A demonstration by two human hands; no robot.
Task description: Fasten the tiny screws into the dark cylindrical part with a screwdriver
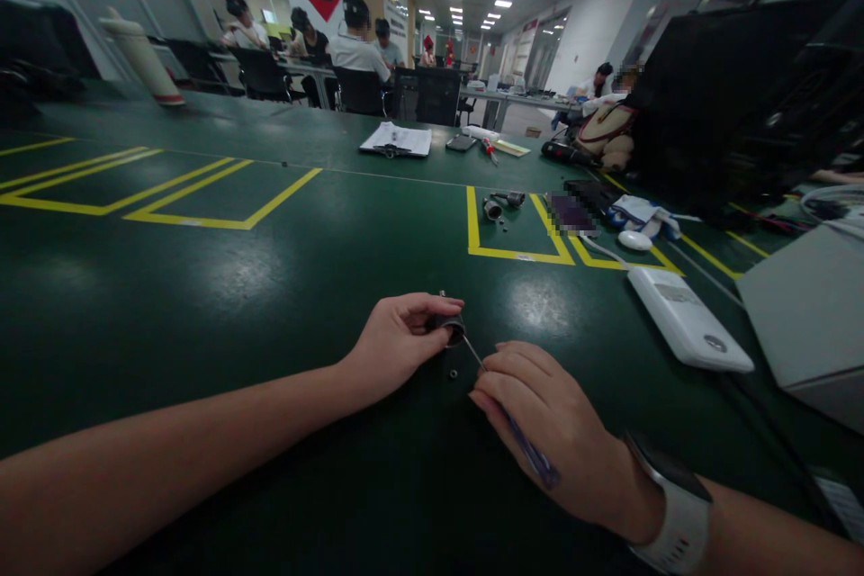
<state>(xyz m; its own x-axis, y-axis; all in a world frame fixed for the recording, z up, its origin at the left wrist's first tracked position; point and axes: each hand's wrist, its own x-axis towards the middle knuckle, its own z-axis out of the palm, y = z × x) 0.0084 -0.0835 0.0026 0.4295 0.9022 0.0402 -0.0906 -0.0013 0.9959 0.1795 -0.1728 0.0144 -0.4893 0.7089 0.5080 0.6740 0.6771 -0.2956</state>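
My left hand [398, 337] is closed around a small dark metal cylindrical part [450, 327], holding it low over the green table with its open end facing me. A screwdriver [533, 454] with a bluish translucent handle lies in my right hand [550, 414], the fingers wrapped round it. Its thin shaft runs up to the left, and the tip reaches the mouth of the metal part; whether it touches inside is hidden. On the table just below the part sits a tiny nut-like ring [453, 373].
Two more metal parts [492, 210] and tiny pieces lie inside a yellow-taped box. To the right are a white power bank [688, 319], a cable and a white box [810, 315]. Farther back are a clipboard [397, 139], a phone [461, 143] and a red screwdriver [490, 151]. People sit beyond.
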